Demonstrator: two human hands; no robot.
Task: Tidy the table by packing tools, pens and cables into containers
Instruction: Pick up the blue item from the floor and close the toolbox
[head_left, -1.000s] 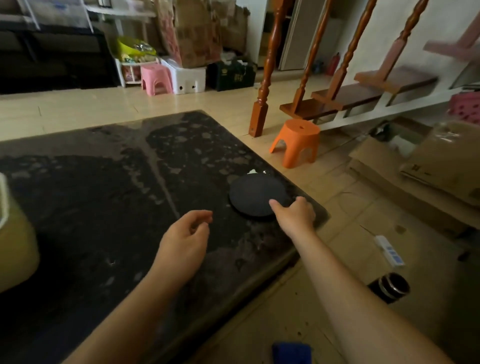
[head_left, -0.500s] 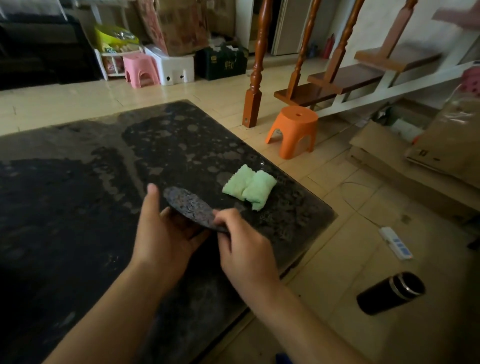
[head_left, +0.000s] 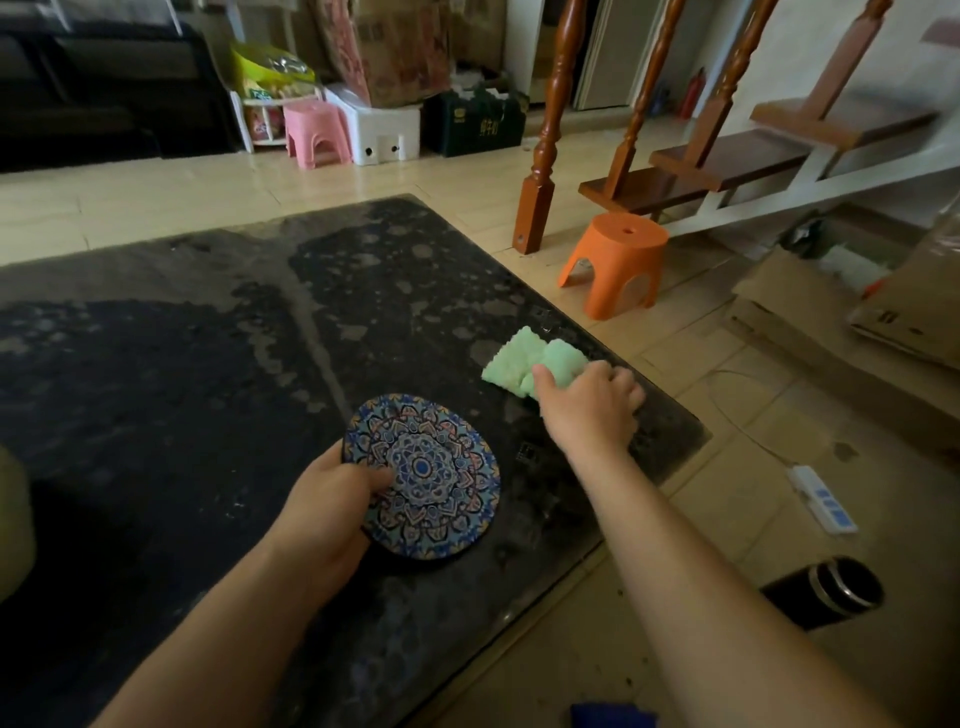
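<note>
We take the table (head_left: 182, 364) as our reference throughout. Its top is dark, mottled and glossy.

The left hand (head_left: 322, 514) holds a round coaster (head_left: 431, 478) above the table's near right part. The coaster's patterned blue face is turned up. The thumb lies on that face near its left edge and the fingers are curled beneath, so the edge is pinched between them. We cannot tell whether the coaster's far side touches the tabletop.

The right hand (head_left: 587, 405) is at the table's right edge, on a pale green cloth (head_left: 530, 358) that lies folded on the tabletop. The fingers are curled together over the cloth's near right end and the thumb points along its near side. We cannot tell how firm the grip is.

On the floor right of the table lie a white power strip (head_left: 823, 499) and a black flask (head_left: 826, 590) on its side. An orange stool (head_left: 615, 265) stands beyond the table's far right corner, and a pink stool (head_left: 314, 132) stands well beyond its far edge.
</note>
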